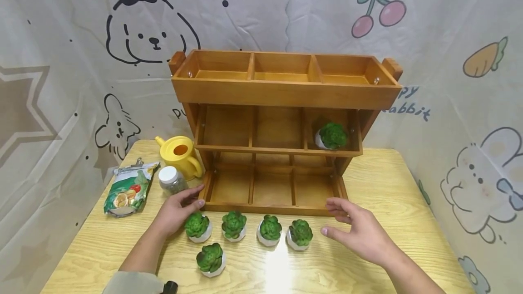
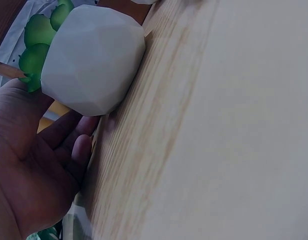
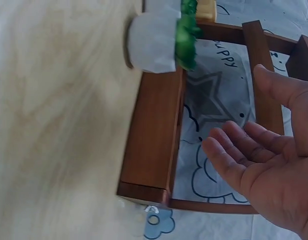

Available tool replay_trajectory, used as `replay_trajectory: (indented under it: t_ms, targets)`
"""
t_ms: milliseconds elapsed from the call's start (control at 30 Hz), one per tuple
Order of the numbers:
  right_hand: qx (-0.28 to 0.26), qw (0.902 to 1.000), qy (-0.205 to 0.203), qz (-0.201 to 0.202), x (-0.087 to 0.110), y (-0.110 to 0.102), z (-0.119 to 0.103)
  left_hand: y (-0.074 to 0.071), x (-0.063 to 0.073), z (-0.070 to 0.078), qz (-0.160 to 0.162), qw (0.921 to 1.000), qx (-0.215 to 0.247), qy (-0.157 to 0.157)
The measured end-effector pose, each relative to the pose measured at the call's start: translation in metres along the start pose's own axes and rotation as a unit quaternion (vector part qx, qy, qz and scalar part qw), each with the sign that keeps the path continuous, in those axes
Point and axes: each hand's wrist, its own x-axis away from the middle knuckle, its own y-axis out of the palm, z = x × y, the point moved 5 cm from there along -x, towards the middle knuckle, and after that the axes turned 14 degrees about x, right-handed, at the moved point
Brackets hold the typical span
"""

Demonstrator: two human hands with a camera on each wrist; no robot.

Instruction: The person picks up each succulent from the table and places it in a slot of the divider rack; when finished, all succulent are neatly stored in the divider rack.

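A brown wooden three-tier shelf point(image 1: 286, 93) with divided compartments stands on the table. My left hand point(image 1: 180, 210) is at its lower left corner, fingertips right at the edge, fingers relaxed. Close by that hand is a potted succulent point(image 1: 198, 227), whose white faceted pot point(image 2: 94, 60) fills the top of the left wrist view. On the other side, my right hand point(image 1: 359, 228) is held with fingers extended and thumb apart near the lower right corner, holding nothing. Another succulent point(image 1: 333, 135) sits in the middle tier's right compartment.
Several more succulents, such as this one point(image 1: 210, 258), stand before the shelf. To the left are a yellow watering can point(image 1: 192, 165), a white-capped jar point(image 1: 169, 177) and a green packet point(image 1: 130, 189) with a clip. Printed cloth point(image 1: 261, 12) hangs around the table.
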Motion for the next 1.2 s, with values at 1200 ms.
replay_trajectory:
  t_ms: [1200]
  targets:
    - [0.05, 0.9962, 0.019, -0.069, -0.001, 0.061, 0.01, 0.001, 0.0, -0.001, 0.0, 1.0, 0.004, -0.003]
